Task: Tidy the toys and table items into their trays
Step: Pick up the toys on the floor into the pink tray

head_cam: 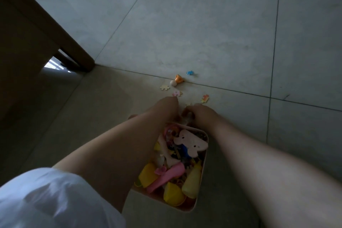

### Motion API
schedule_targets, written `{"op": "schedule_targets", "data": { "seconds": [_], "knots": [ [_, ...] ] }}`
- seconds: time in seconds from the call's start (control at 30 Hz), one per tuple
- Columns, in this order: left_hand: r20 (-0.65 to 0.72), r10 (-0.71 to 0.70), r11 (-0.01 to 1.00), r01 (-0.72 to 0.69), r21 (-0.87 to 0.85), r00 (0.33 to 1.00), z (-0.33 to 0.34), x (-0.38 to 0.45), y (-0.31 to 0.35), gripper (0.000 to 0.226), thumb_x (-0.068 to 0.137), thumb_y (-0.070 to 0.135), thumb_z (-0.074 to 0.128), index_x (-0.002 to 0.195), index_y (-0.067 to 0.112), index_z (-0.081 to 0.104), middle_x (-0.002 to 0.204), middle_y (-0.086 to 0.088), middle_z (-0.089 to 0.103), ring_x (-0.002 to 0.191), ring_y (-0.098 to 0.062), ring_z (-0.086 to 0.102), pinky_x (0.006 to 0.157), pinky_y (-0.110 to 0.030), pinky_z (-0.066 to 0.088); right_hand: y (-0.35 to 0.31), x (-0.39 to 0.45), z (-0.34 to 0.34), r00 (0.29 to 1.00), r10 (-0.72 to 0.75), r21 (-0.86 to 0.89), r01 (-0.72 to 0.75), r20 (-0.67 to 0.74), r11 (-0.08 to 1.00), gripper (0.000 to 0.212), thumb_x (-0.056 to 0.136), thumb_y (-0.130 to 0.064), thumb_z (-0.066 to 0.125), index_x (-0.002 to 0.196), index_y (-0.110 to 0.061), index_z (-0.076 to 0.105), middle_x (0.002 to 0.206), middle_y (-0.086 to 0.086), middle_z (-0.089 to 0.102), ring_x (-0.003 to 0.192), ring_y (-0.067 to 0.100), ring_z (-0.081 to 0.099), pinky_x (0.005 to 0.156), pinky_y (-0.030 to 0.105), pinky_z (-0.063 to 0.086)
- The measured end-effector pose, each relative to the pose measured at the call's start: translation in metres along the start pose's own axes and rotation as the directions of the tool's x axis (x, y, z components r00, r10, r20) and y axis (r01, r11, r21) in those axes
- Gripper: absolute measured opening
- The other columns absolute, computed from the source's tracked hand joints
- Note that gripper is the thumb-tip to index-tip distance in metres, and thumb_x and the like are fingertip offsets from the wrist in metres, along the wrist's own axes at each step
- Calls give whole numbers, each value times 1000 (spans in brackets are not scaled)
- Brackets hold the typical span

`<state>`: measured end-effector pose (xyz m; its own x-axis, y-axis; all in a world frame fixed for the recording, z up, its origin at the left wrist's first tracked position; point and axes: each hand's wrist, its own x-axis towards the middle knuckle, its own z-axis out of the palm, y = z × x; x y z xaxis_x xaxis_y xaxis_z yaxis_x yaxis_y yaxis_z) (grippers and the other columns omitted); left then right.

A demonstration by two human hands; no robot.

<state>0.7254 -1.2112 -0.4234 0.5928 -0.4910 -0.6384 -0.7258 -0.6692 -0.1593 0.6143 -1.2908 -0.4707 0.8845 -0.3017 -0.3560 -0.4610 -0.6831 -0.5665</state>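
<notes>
A beige tray (pixel 200 183) stands on the floor between my forearms, filled with plastic toys: a pink bone-shaped piece (pixel 190 143), yellow cups (pixel 148 174) and a pink toy (pixel 167 177). My left hand (pixel 165 106) reaches past the tray's far end toward a pink puzzle piece (pixel 176 93); its fingers point away and are hidden. My right hand (pixel 197 112) hovers over the far rim with fingers curled round a small pale piece (pixel 187 119). Loose on the floor beyond lie two more puzzle pieces (pixel 164 87) (pixel 205 98), an orange-and-white toy (pixel 177 80) and a tiny blue toy (pixel 190 72).
A brown wooden furniture side and leg (pixel 55 29) stands at the left, ending at the floor near the toys. Pale floor tiles (pixel 203 24) stretch ahead and to the right. My white sleeve (pixel 46 200) fills the lower left corner.
</notes>
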Motion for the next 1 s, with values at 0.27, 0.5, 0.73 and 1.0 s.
{"op": "schedule_targets", "data": {
  "seconds": [0.27, 0.5, 0.73, 1.0],
  "knots": [
    [91, 40, 996, -47, 73, 995, 2, 6, 17, 30, 90, 24, 62, 113, 4, 66, 105, -13, 63, 95, -26, 62, 85, -33, 49, 3, 6, 6, 994, 2, -8, -3, -111, 1000, 13, 84, -16, 58, 77, -27, 56, 94, -1, 53, 86, 22, 58, 70, 30, 44],
    [-99, 39, 997, -46, -66, 994, 8, -4, 9, 37, 95, 13, 50, 131, 4, 47, 132, -16, 49, 119, -29, 51, 94, -34, 44, 6, -4, 1, 949, 275, 332, -213, -152, 919, 13, 83, -20, 67, 94, -23, 61, 104, 1, 64, 99, 20, 59, 83, 32, 48],
    [54, -105, 993, 102, 57, 993, -4, -8, -10, 35, 94, 23, 56, 122, 1, 58, 127, -13, 56, 110, -25, 57, 95, -32, 46, 15, -9, -9, 964, 236, 331, -185, -120, 925, 15, 88, -23, 61, 102, -24, 66, 112, 1, 65, 106, 20, 59, 87, 33, 48],
    [182, -51, 996, 37, 78, 982, 28, -21, -16, 39, 98, 20, 49, 133, 2, 50, 127, -11, 52, 112, -23, 54, 102, -32, 44, 0, 17, -7, 954, 243, 249, -195, -176, 949, 42, 88, -21, 63, 128, -26, 50, 125, 6, 60, 113, 26, 57, 90, 37, 48]
  ]
}}
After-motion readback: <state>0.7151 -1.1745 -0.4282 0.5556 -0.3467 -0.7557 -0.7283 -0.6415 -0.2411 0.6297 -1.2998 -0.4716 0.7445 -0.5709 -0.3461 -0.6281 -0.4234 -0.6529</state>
